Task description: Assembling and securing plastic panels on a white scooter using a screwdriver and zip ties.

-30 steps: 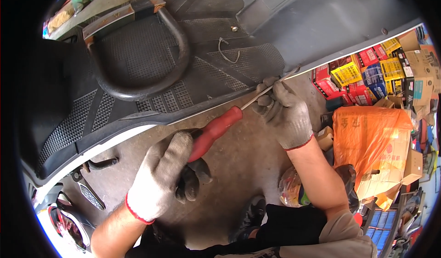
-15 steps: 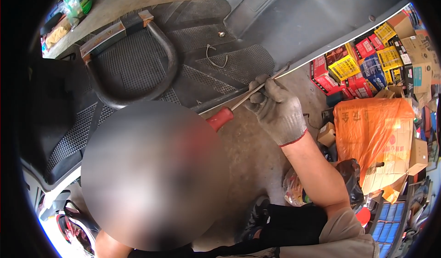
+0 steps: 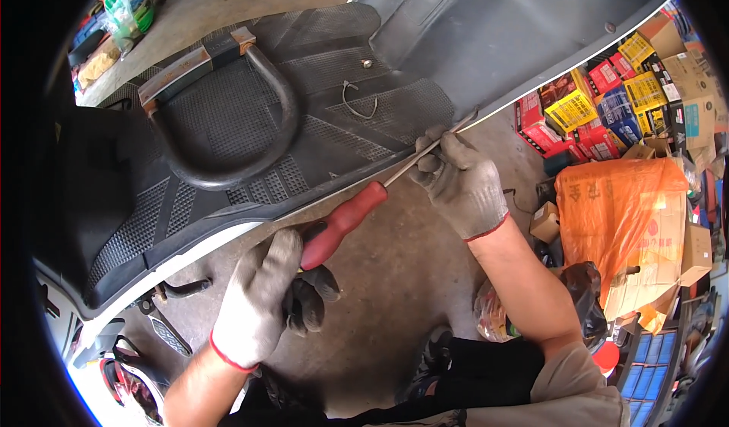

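My left hand, in a grey-white work glove with a red cuff, holds the butt end of a red-handled screwdriver. The thumb lies near the handle's end and the dark-palmed fingers curl below it. My right hand, gloved alike, pinches the metal shaft close to its far end. That end meets the edge of a black vehicle floorboard, beside the grey panel; the exact tip is hard to make out. A thin wire-like loop and a small shiny screw head show on the textured floorboard.
A curved black metal bar with rusty bracket ends lies on the floorboard. On the right are stacked red, yellow and blue boxes, an orange plastic bag and cartons. A pedal-like part sits at lower left.
A round blur that covered my left hand and most of the screwdriver handle is gone, so both now show. My right hand stays at the same spot on the shaft.
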`<state>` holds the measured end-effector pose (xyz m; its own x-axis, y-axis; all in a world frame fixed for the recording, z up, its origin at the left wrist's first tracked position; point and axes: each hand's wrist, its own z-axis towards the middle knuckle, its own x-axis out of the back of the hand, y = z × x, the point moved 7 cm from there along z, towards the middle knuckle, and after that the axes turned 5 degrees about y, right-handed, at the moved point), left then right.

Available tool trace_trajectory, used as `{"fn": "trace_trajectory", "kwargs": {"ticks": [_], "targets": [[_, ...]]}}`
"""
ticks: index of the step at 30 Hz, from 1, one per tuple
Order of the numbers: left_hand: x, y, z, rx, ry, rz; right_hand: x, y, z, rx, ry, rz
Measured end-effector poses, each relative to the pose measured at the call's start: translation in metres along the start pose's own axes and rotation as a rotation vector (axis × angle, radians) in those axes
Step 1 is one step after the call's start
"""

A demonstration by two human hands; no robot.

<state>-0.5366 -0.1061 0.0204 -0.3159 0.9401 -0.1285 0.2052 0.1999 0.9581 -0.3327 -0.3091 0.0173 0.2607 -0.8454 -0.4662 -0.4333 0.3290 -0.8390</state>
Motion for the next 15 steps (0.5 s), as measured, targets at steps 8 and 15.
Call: {"fn": "trace_trajectory", "kwargs": {"ticks": [8,15], "targets": [[-0.010,0.030,-0.003,-0.344,0.114,0.281,-0.001,-0.005,0.001,0.019,-0.006,0.004],[-0.008,0.029,-0.012,-0.394,0.172,0.511,0.000,-0.007,0.002,0.026,-0.018,0.027]]}}
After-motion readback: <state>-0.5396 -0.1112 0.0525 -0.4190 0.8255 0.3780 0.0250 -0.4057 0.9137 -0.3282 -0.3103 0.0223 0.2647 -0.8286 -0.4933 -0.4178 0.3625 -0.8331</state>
